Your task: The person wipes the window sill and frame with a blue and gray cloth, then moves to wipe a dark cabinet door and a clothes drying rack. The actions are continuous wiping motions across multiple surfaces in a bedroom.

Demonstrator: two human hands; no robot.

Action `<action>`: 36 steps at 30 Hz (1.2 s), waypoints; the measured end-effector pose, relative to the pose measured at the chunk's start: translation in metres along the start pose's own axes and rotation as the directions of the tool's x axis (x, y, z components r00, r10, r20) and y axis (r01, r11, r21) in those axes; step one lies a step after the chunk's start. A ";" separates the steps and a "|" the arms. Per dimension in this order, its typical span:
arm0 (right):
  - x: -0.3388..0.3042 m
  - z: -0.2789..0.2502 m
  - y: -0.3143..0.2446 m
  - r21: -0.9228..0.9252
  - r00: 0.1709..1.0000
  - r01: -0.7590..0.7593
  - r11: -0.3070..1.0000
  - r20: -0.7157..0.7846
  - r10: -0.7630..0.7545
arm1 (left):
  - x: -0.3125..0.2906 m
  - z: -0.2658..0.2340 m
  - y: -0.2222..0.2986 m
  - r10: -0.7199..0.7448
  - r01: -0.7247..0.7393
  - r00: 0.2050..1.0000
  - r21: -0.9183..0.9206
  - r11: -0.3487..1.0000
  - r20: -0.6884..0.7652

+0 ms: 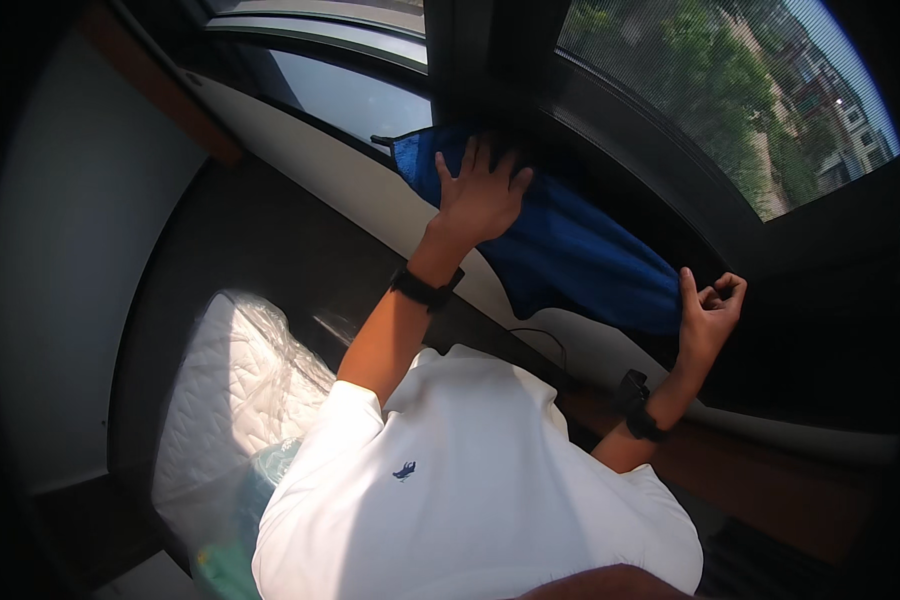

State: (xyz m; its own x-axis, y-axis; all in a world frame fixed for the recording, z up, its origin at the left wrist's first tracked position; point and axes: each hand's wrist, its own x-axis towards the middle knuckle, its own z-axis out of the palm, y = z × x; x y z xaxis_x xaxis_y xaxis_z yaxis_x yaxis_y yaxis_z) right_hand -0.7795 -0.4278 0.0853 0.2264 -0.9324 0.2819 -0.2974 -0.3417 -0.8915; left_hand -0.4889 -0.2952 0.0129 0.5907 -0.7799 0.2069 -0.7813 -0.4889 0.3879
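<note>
Head view: largest before you is the screened window (700,100) at upper right, set in a dark frame, with trees and buildings beyond it. Your white shirt (490,480) fills the lower middle, sunlight crossing it. Left of it stands a white quilted bundle (232,375) in clear plastic. Ahead of you the blue cloth (580,250) stretches slantwise from upper left to lower right, along the dark frame below the window, partly over a pale ledge (320,175). Your left hand (482,205) lies on the cloth near its left end, palm down, fingers spread wide. Your right hand (710,315) is at the cloth's right end, thumb against the edge and the other fingers curled; whether it pinches the fabric, you cannot tell. Each wrist wears a black band (425,288). Smallest, a thin dark cord (560,345) curves beneath the cloth.
</note>
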 end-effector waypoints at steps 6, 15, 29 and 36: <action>-0.033 0.071 -0.023 -0.393 0.848 0.517 0.760 0.114 -0.517 | 0.013 0.005 0.005 -0.146 0.151 0.988 0.104 0.983 -0.054; -0.054 0.162 -0.018 -0.473 0.640 0.759 0.447 0.668 -0.380 | 0.025 -0.010 -0.064 -0.191 0.207 0.970 0.097 0.974 -0.154; -0.054 0.202 -0.024 -0.274 0.445 0.879 0.389 0.763 -0.468 | 0.057 -0.049 -0.114 -0.441 0.436 0.897 0.184 0.881 -0.013; 0.004 0.281 -0.097 -0.272 0.245 0.934 0.233 0.960 0.138 | 0.097 -0.074 -0.160 -0.561 0.544 0.826 0.184 0.819 0.053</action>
State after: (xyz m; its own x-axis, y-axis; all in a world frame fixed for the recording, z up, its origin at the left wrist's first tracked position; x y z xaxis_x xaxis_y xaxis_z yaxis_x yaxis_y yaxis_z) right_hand -0.4887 -0.3652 0.0733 0.9046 -0.1621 -0.3942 -0.1098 -0.9823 0.1520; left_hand -0.2917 -0.2635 0.0376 0.9155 -0.3911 -0.0943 -0.3555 -0.8963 0.2652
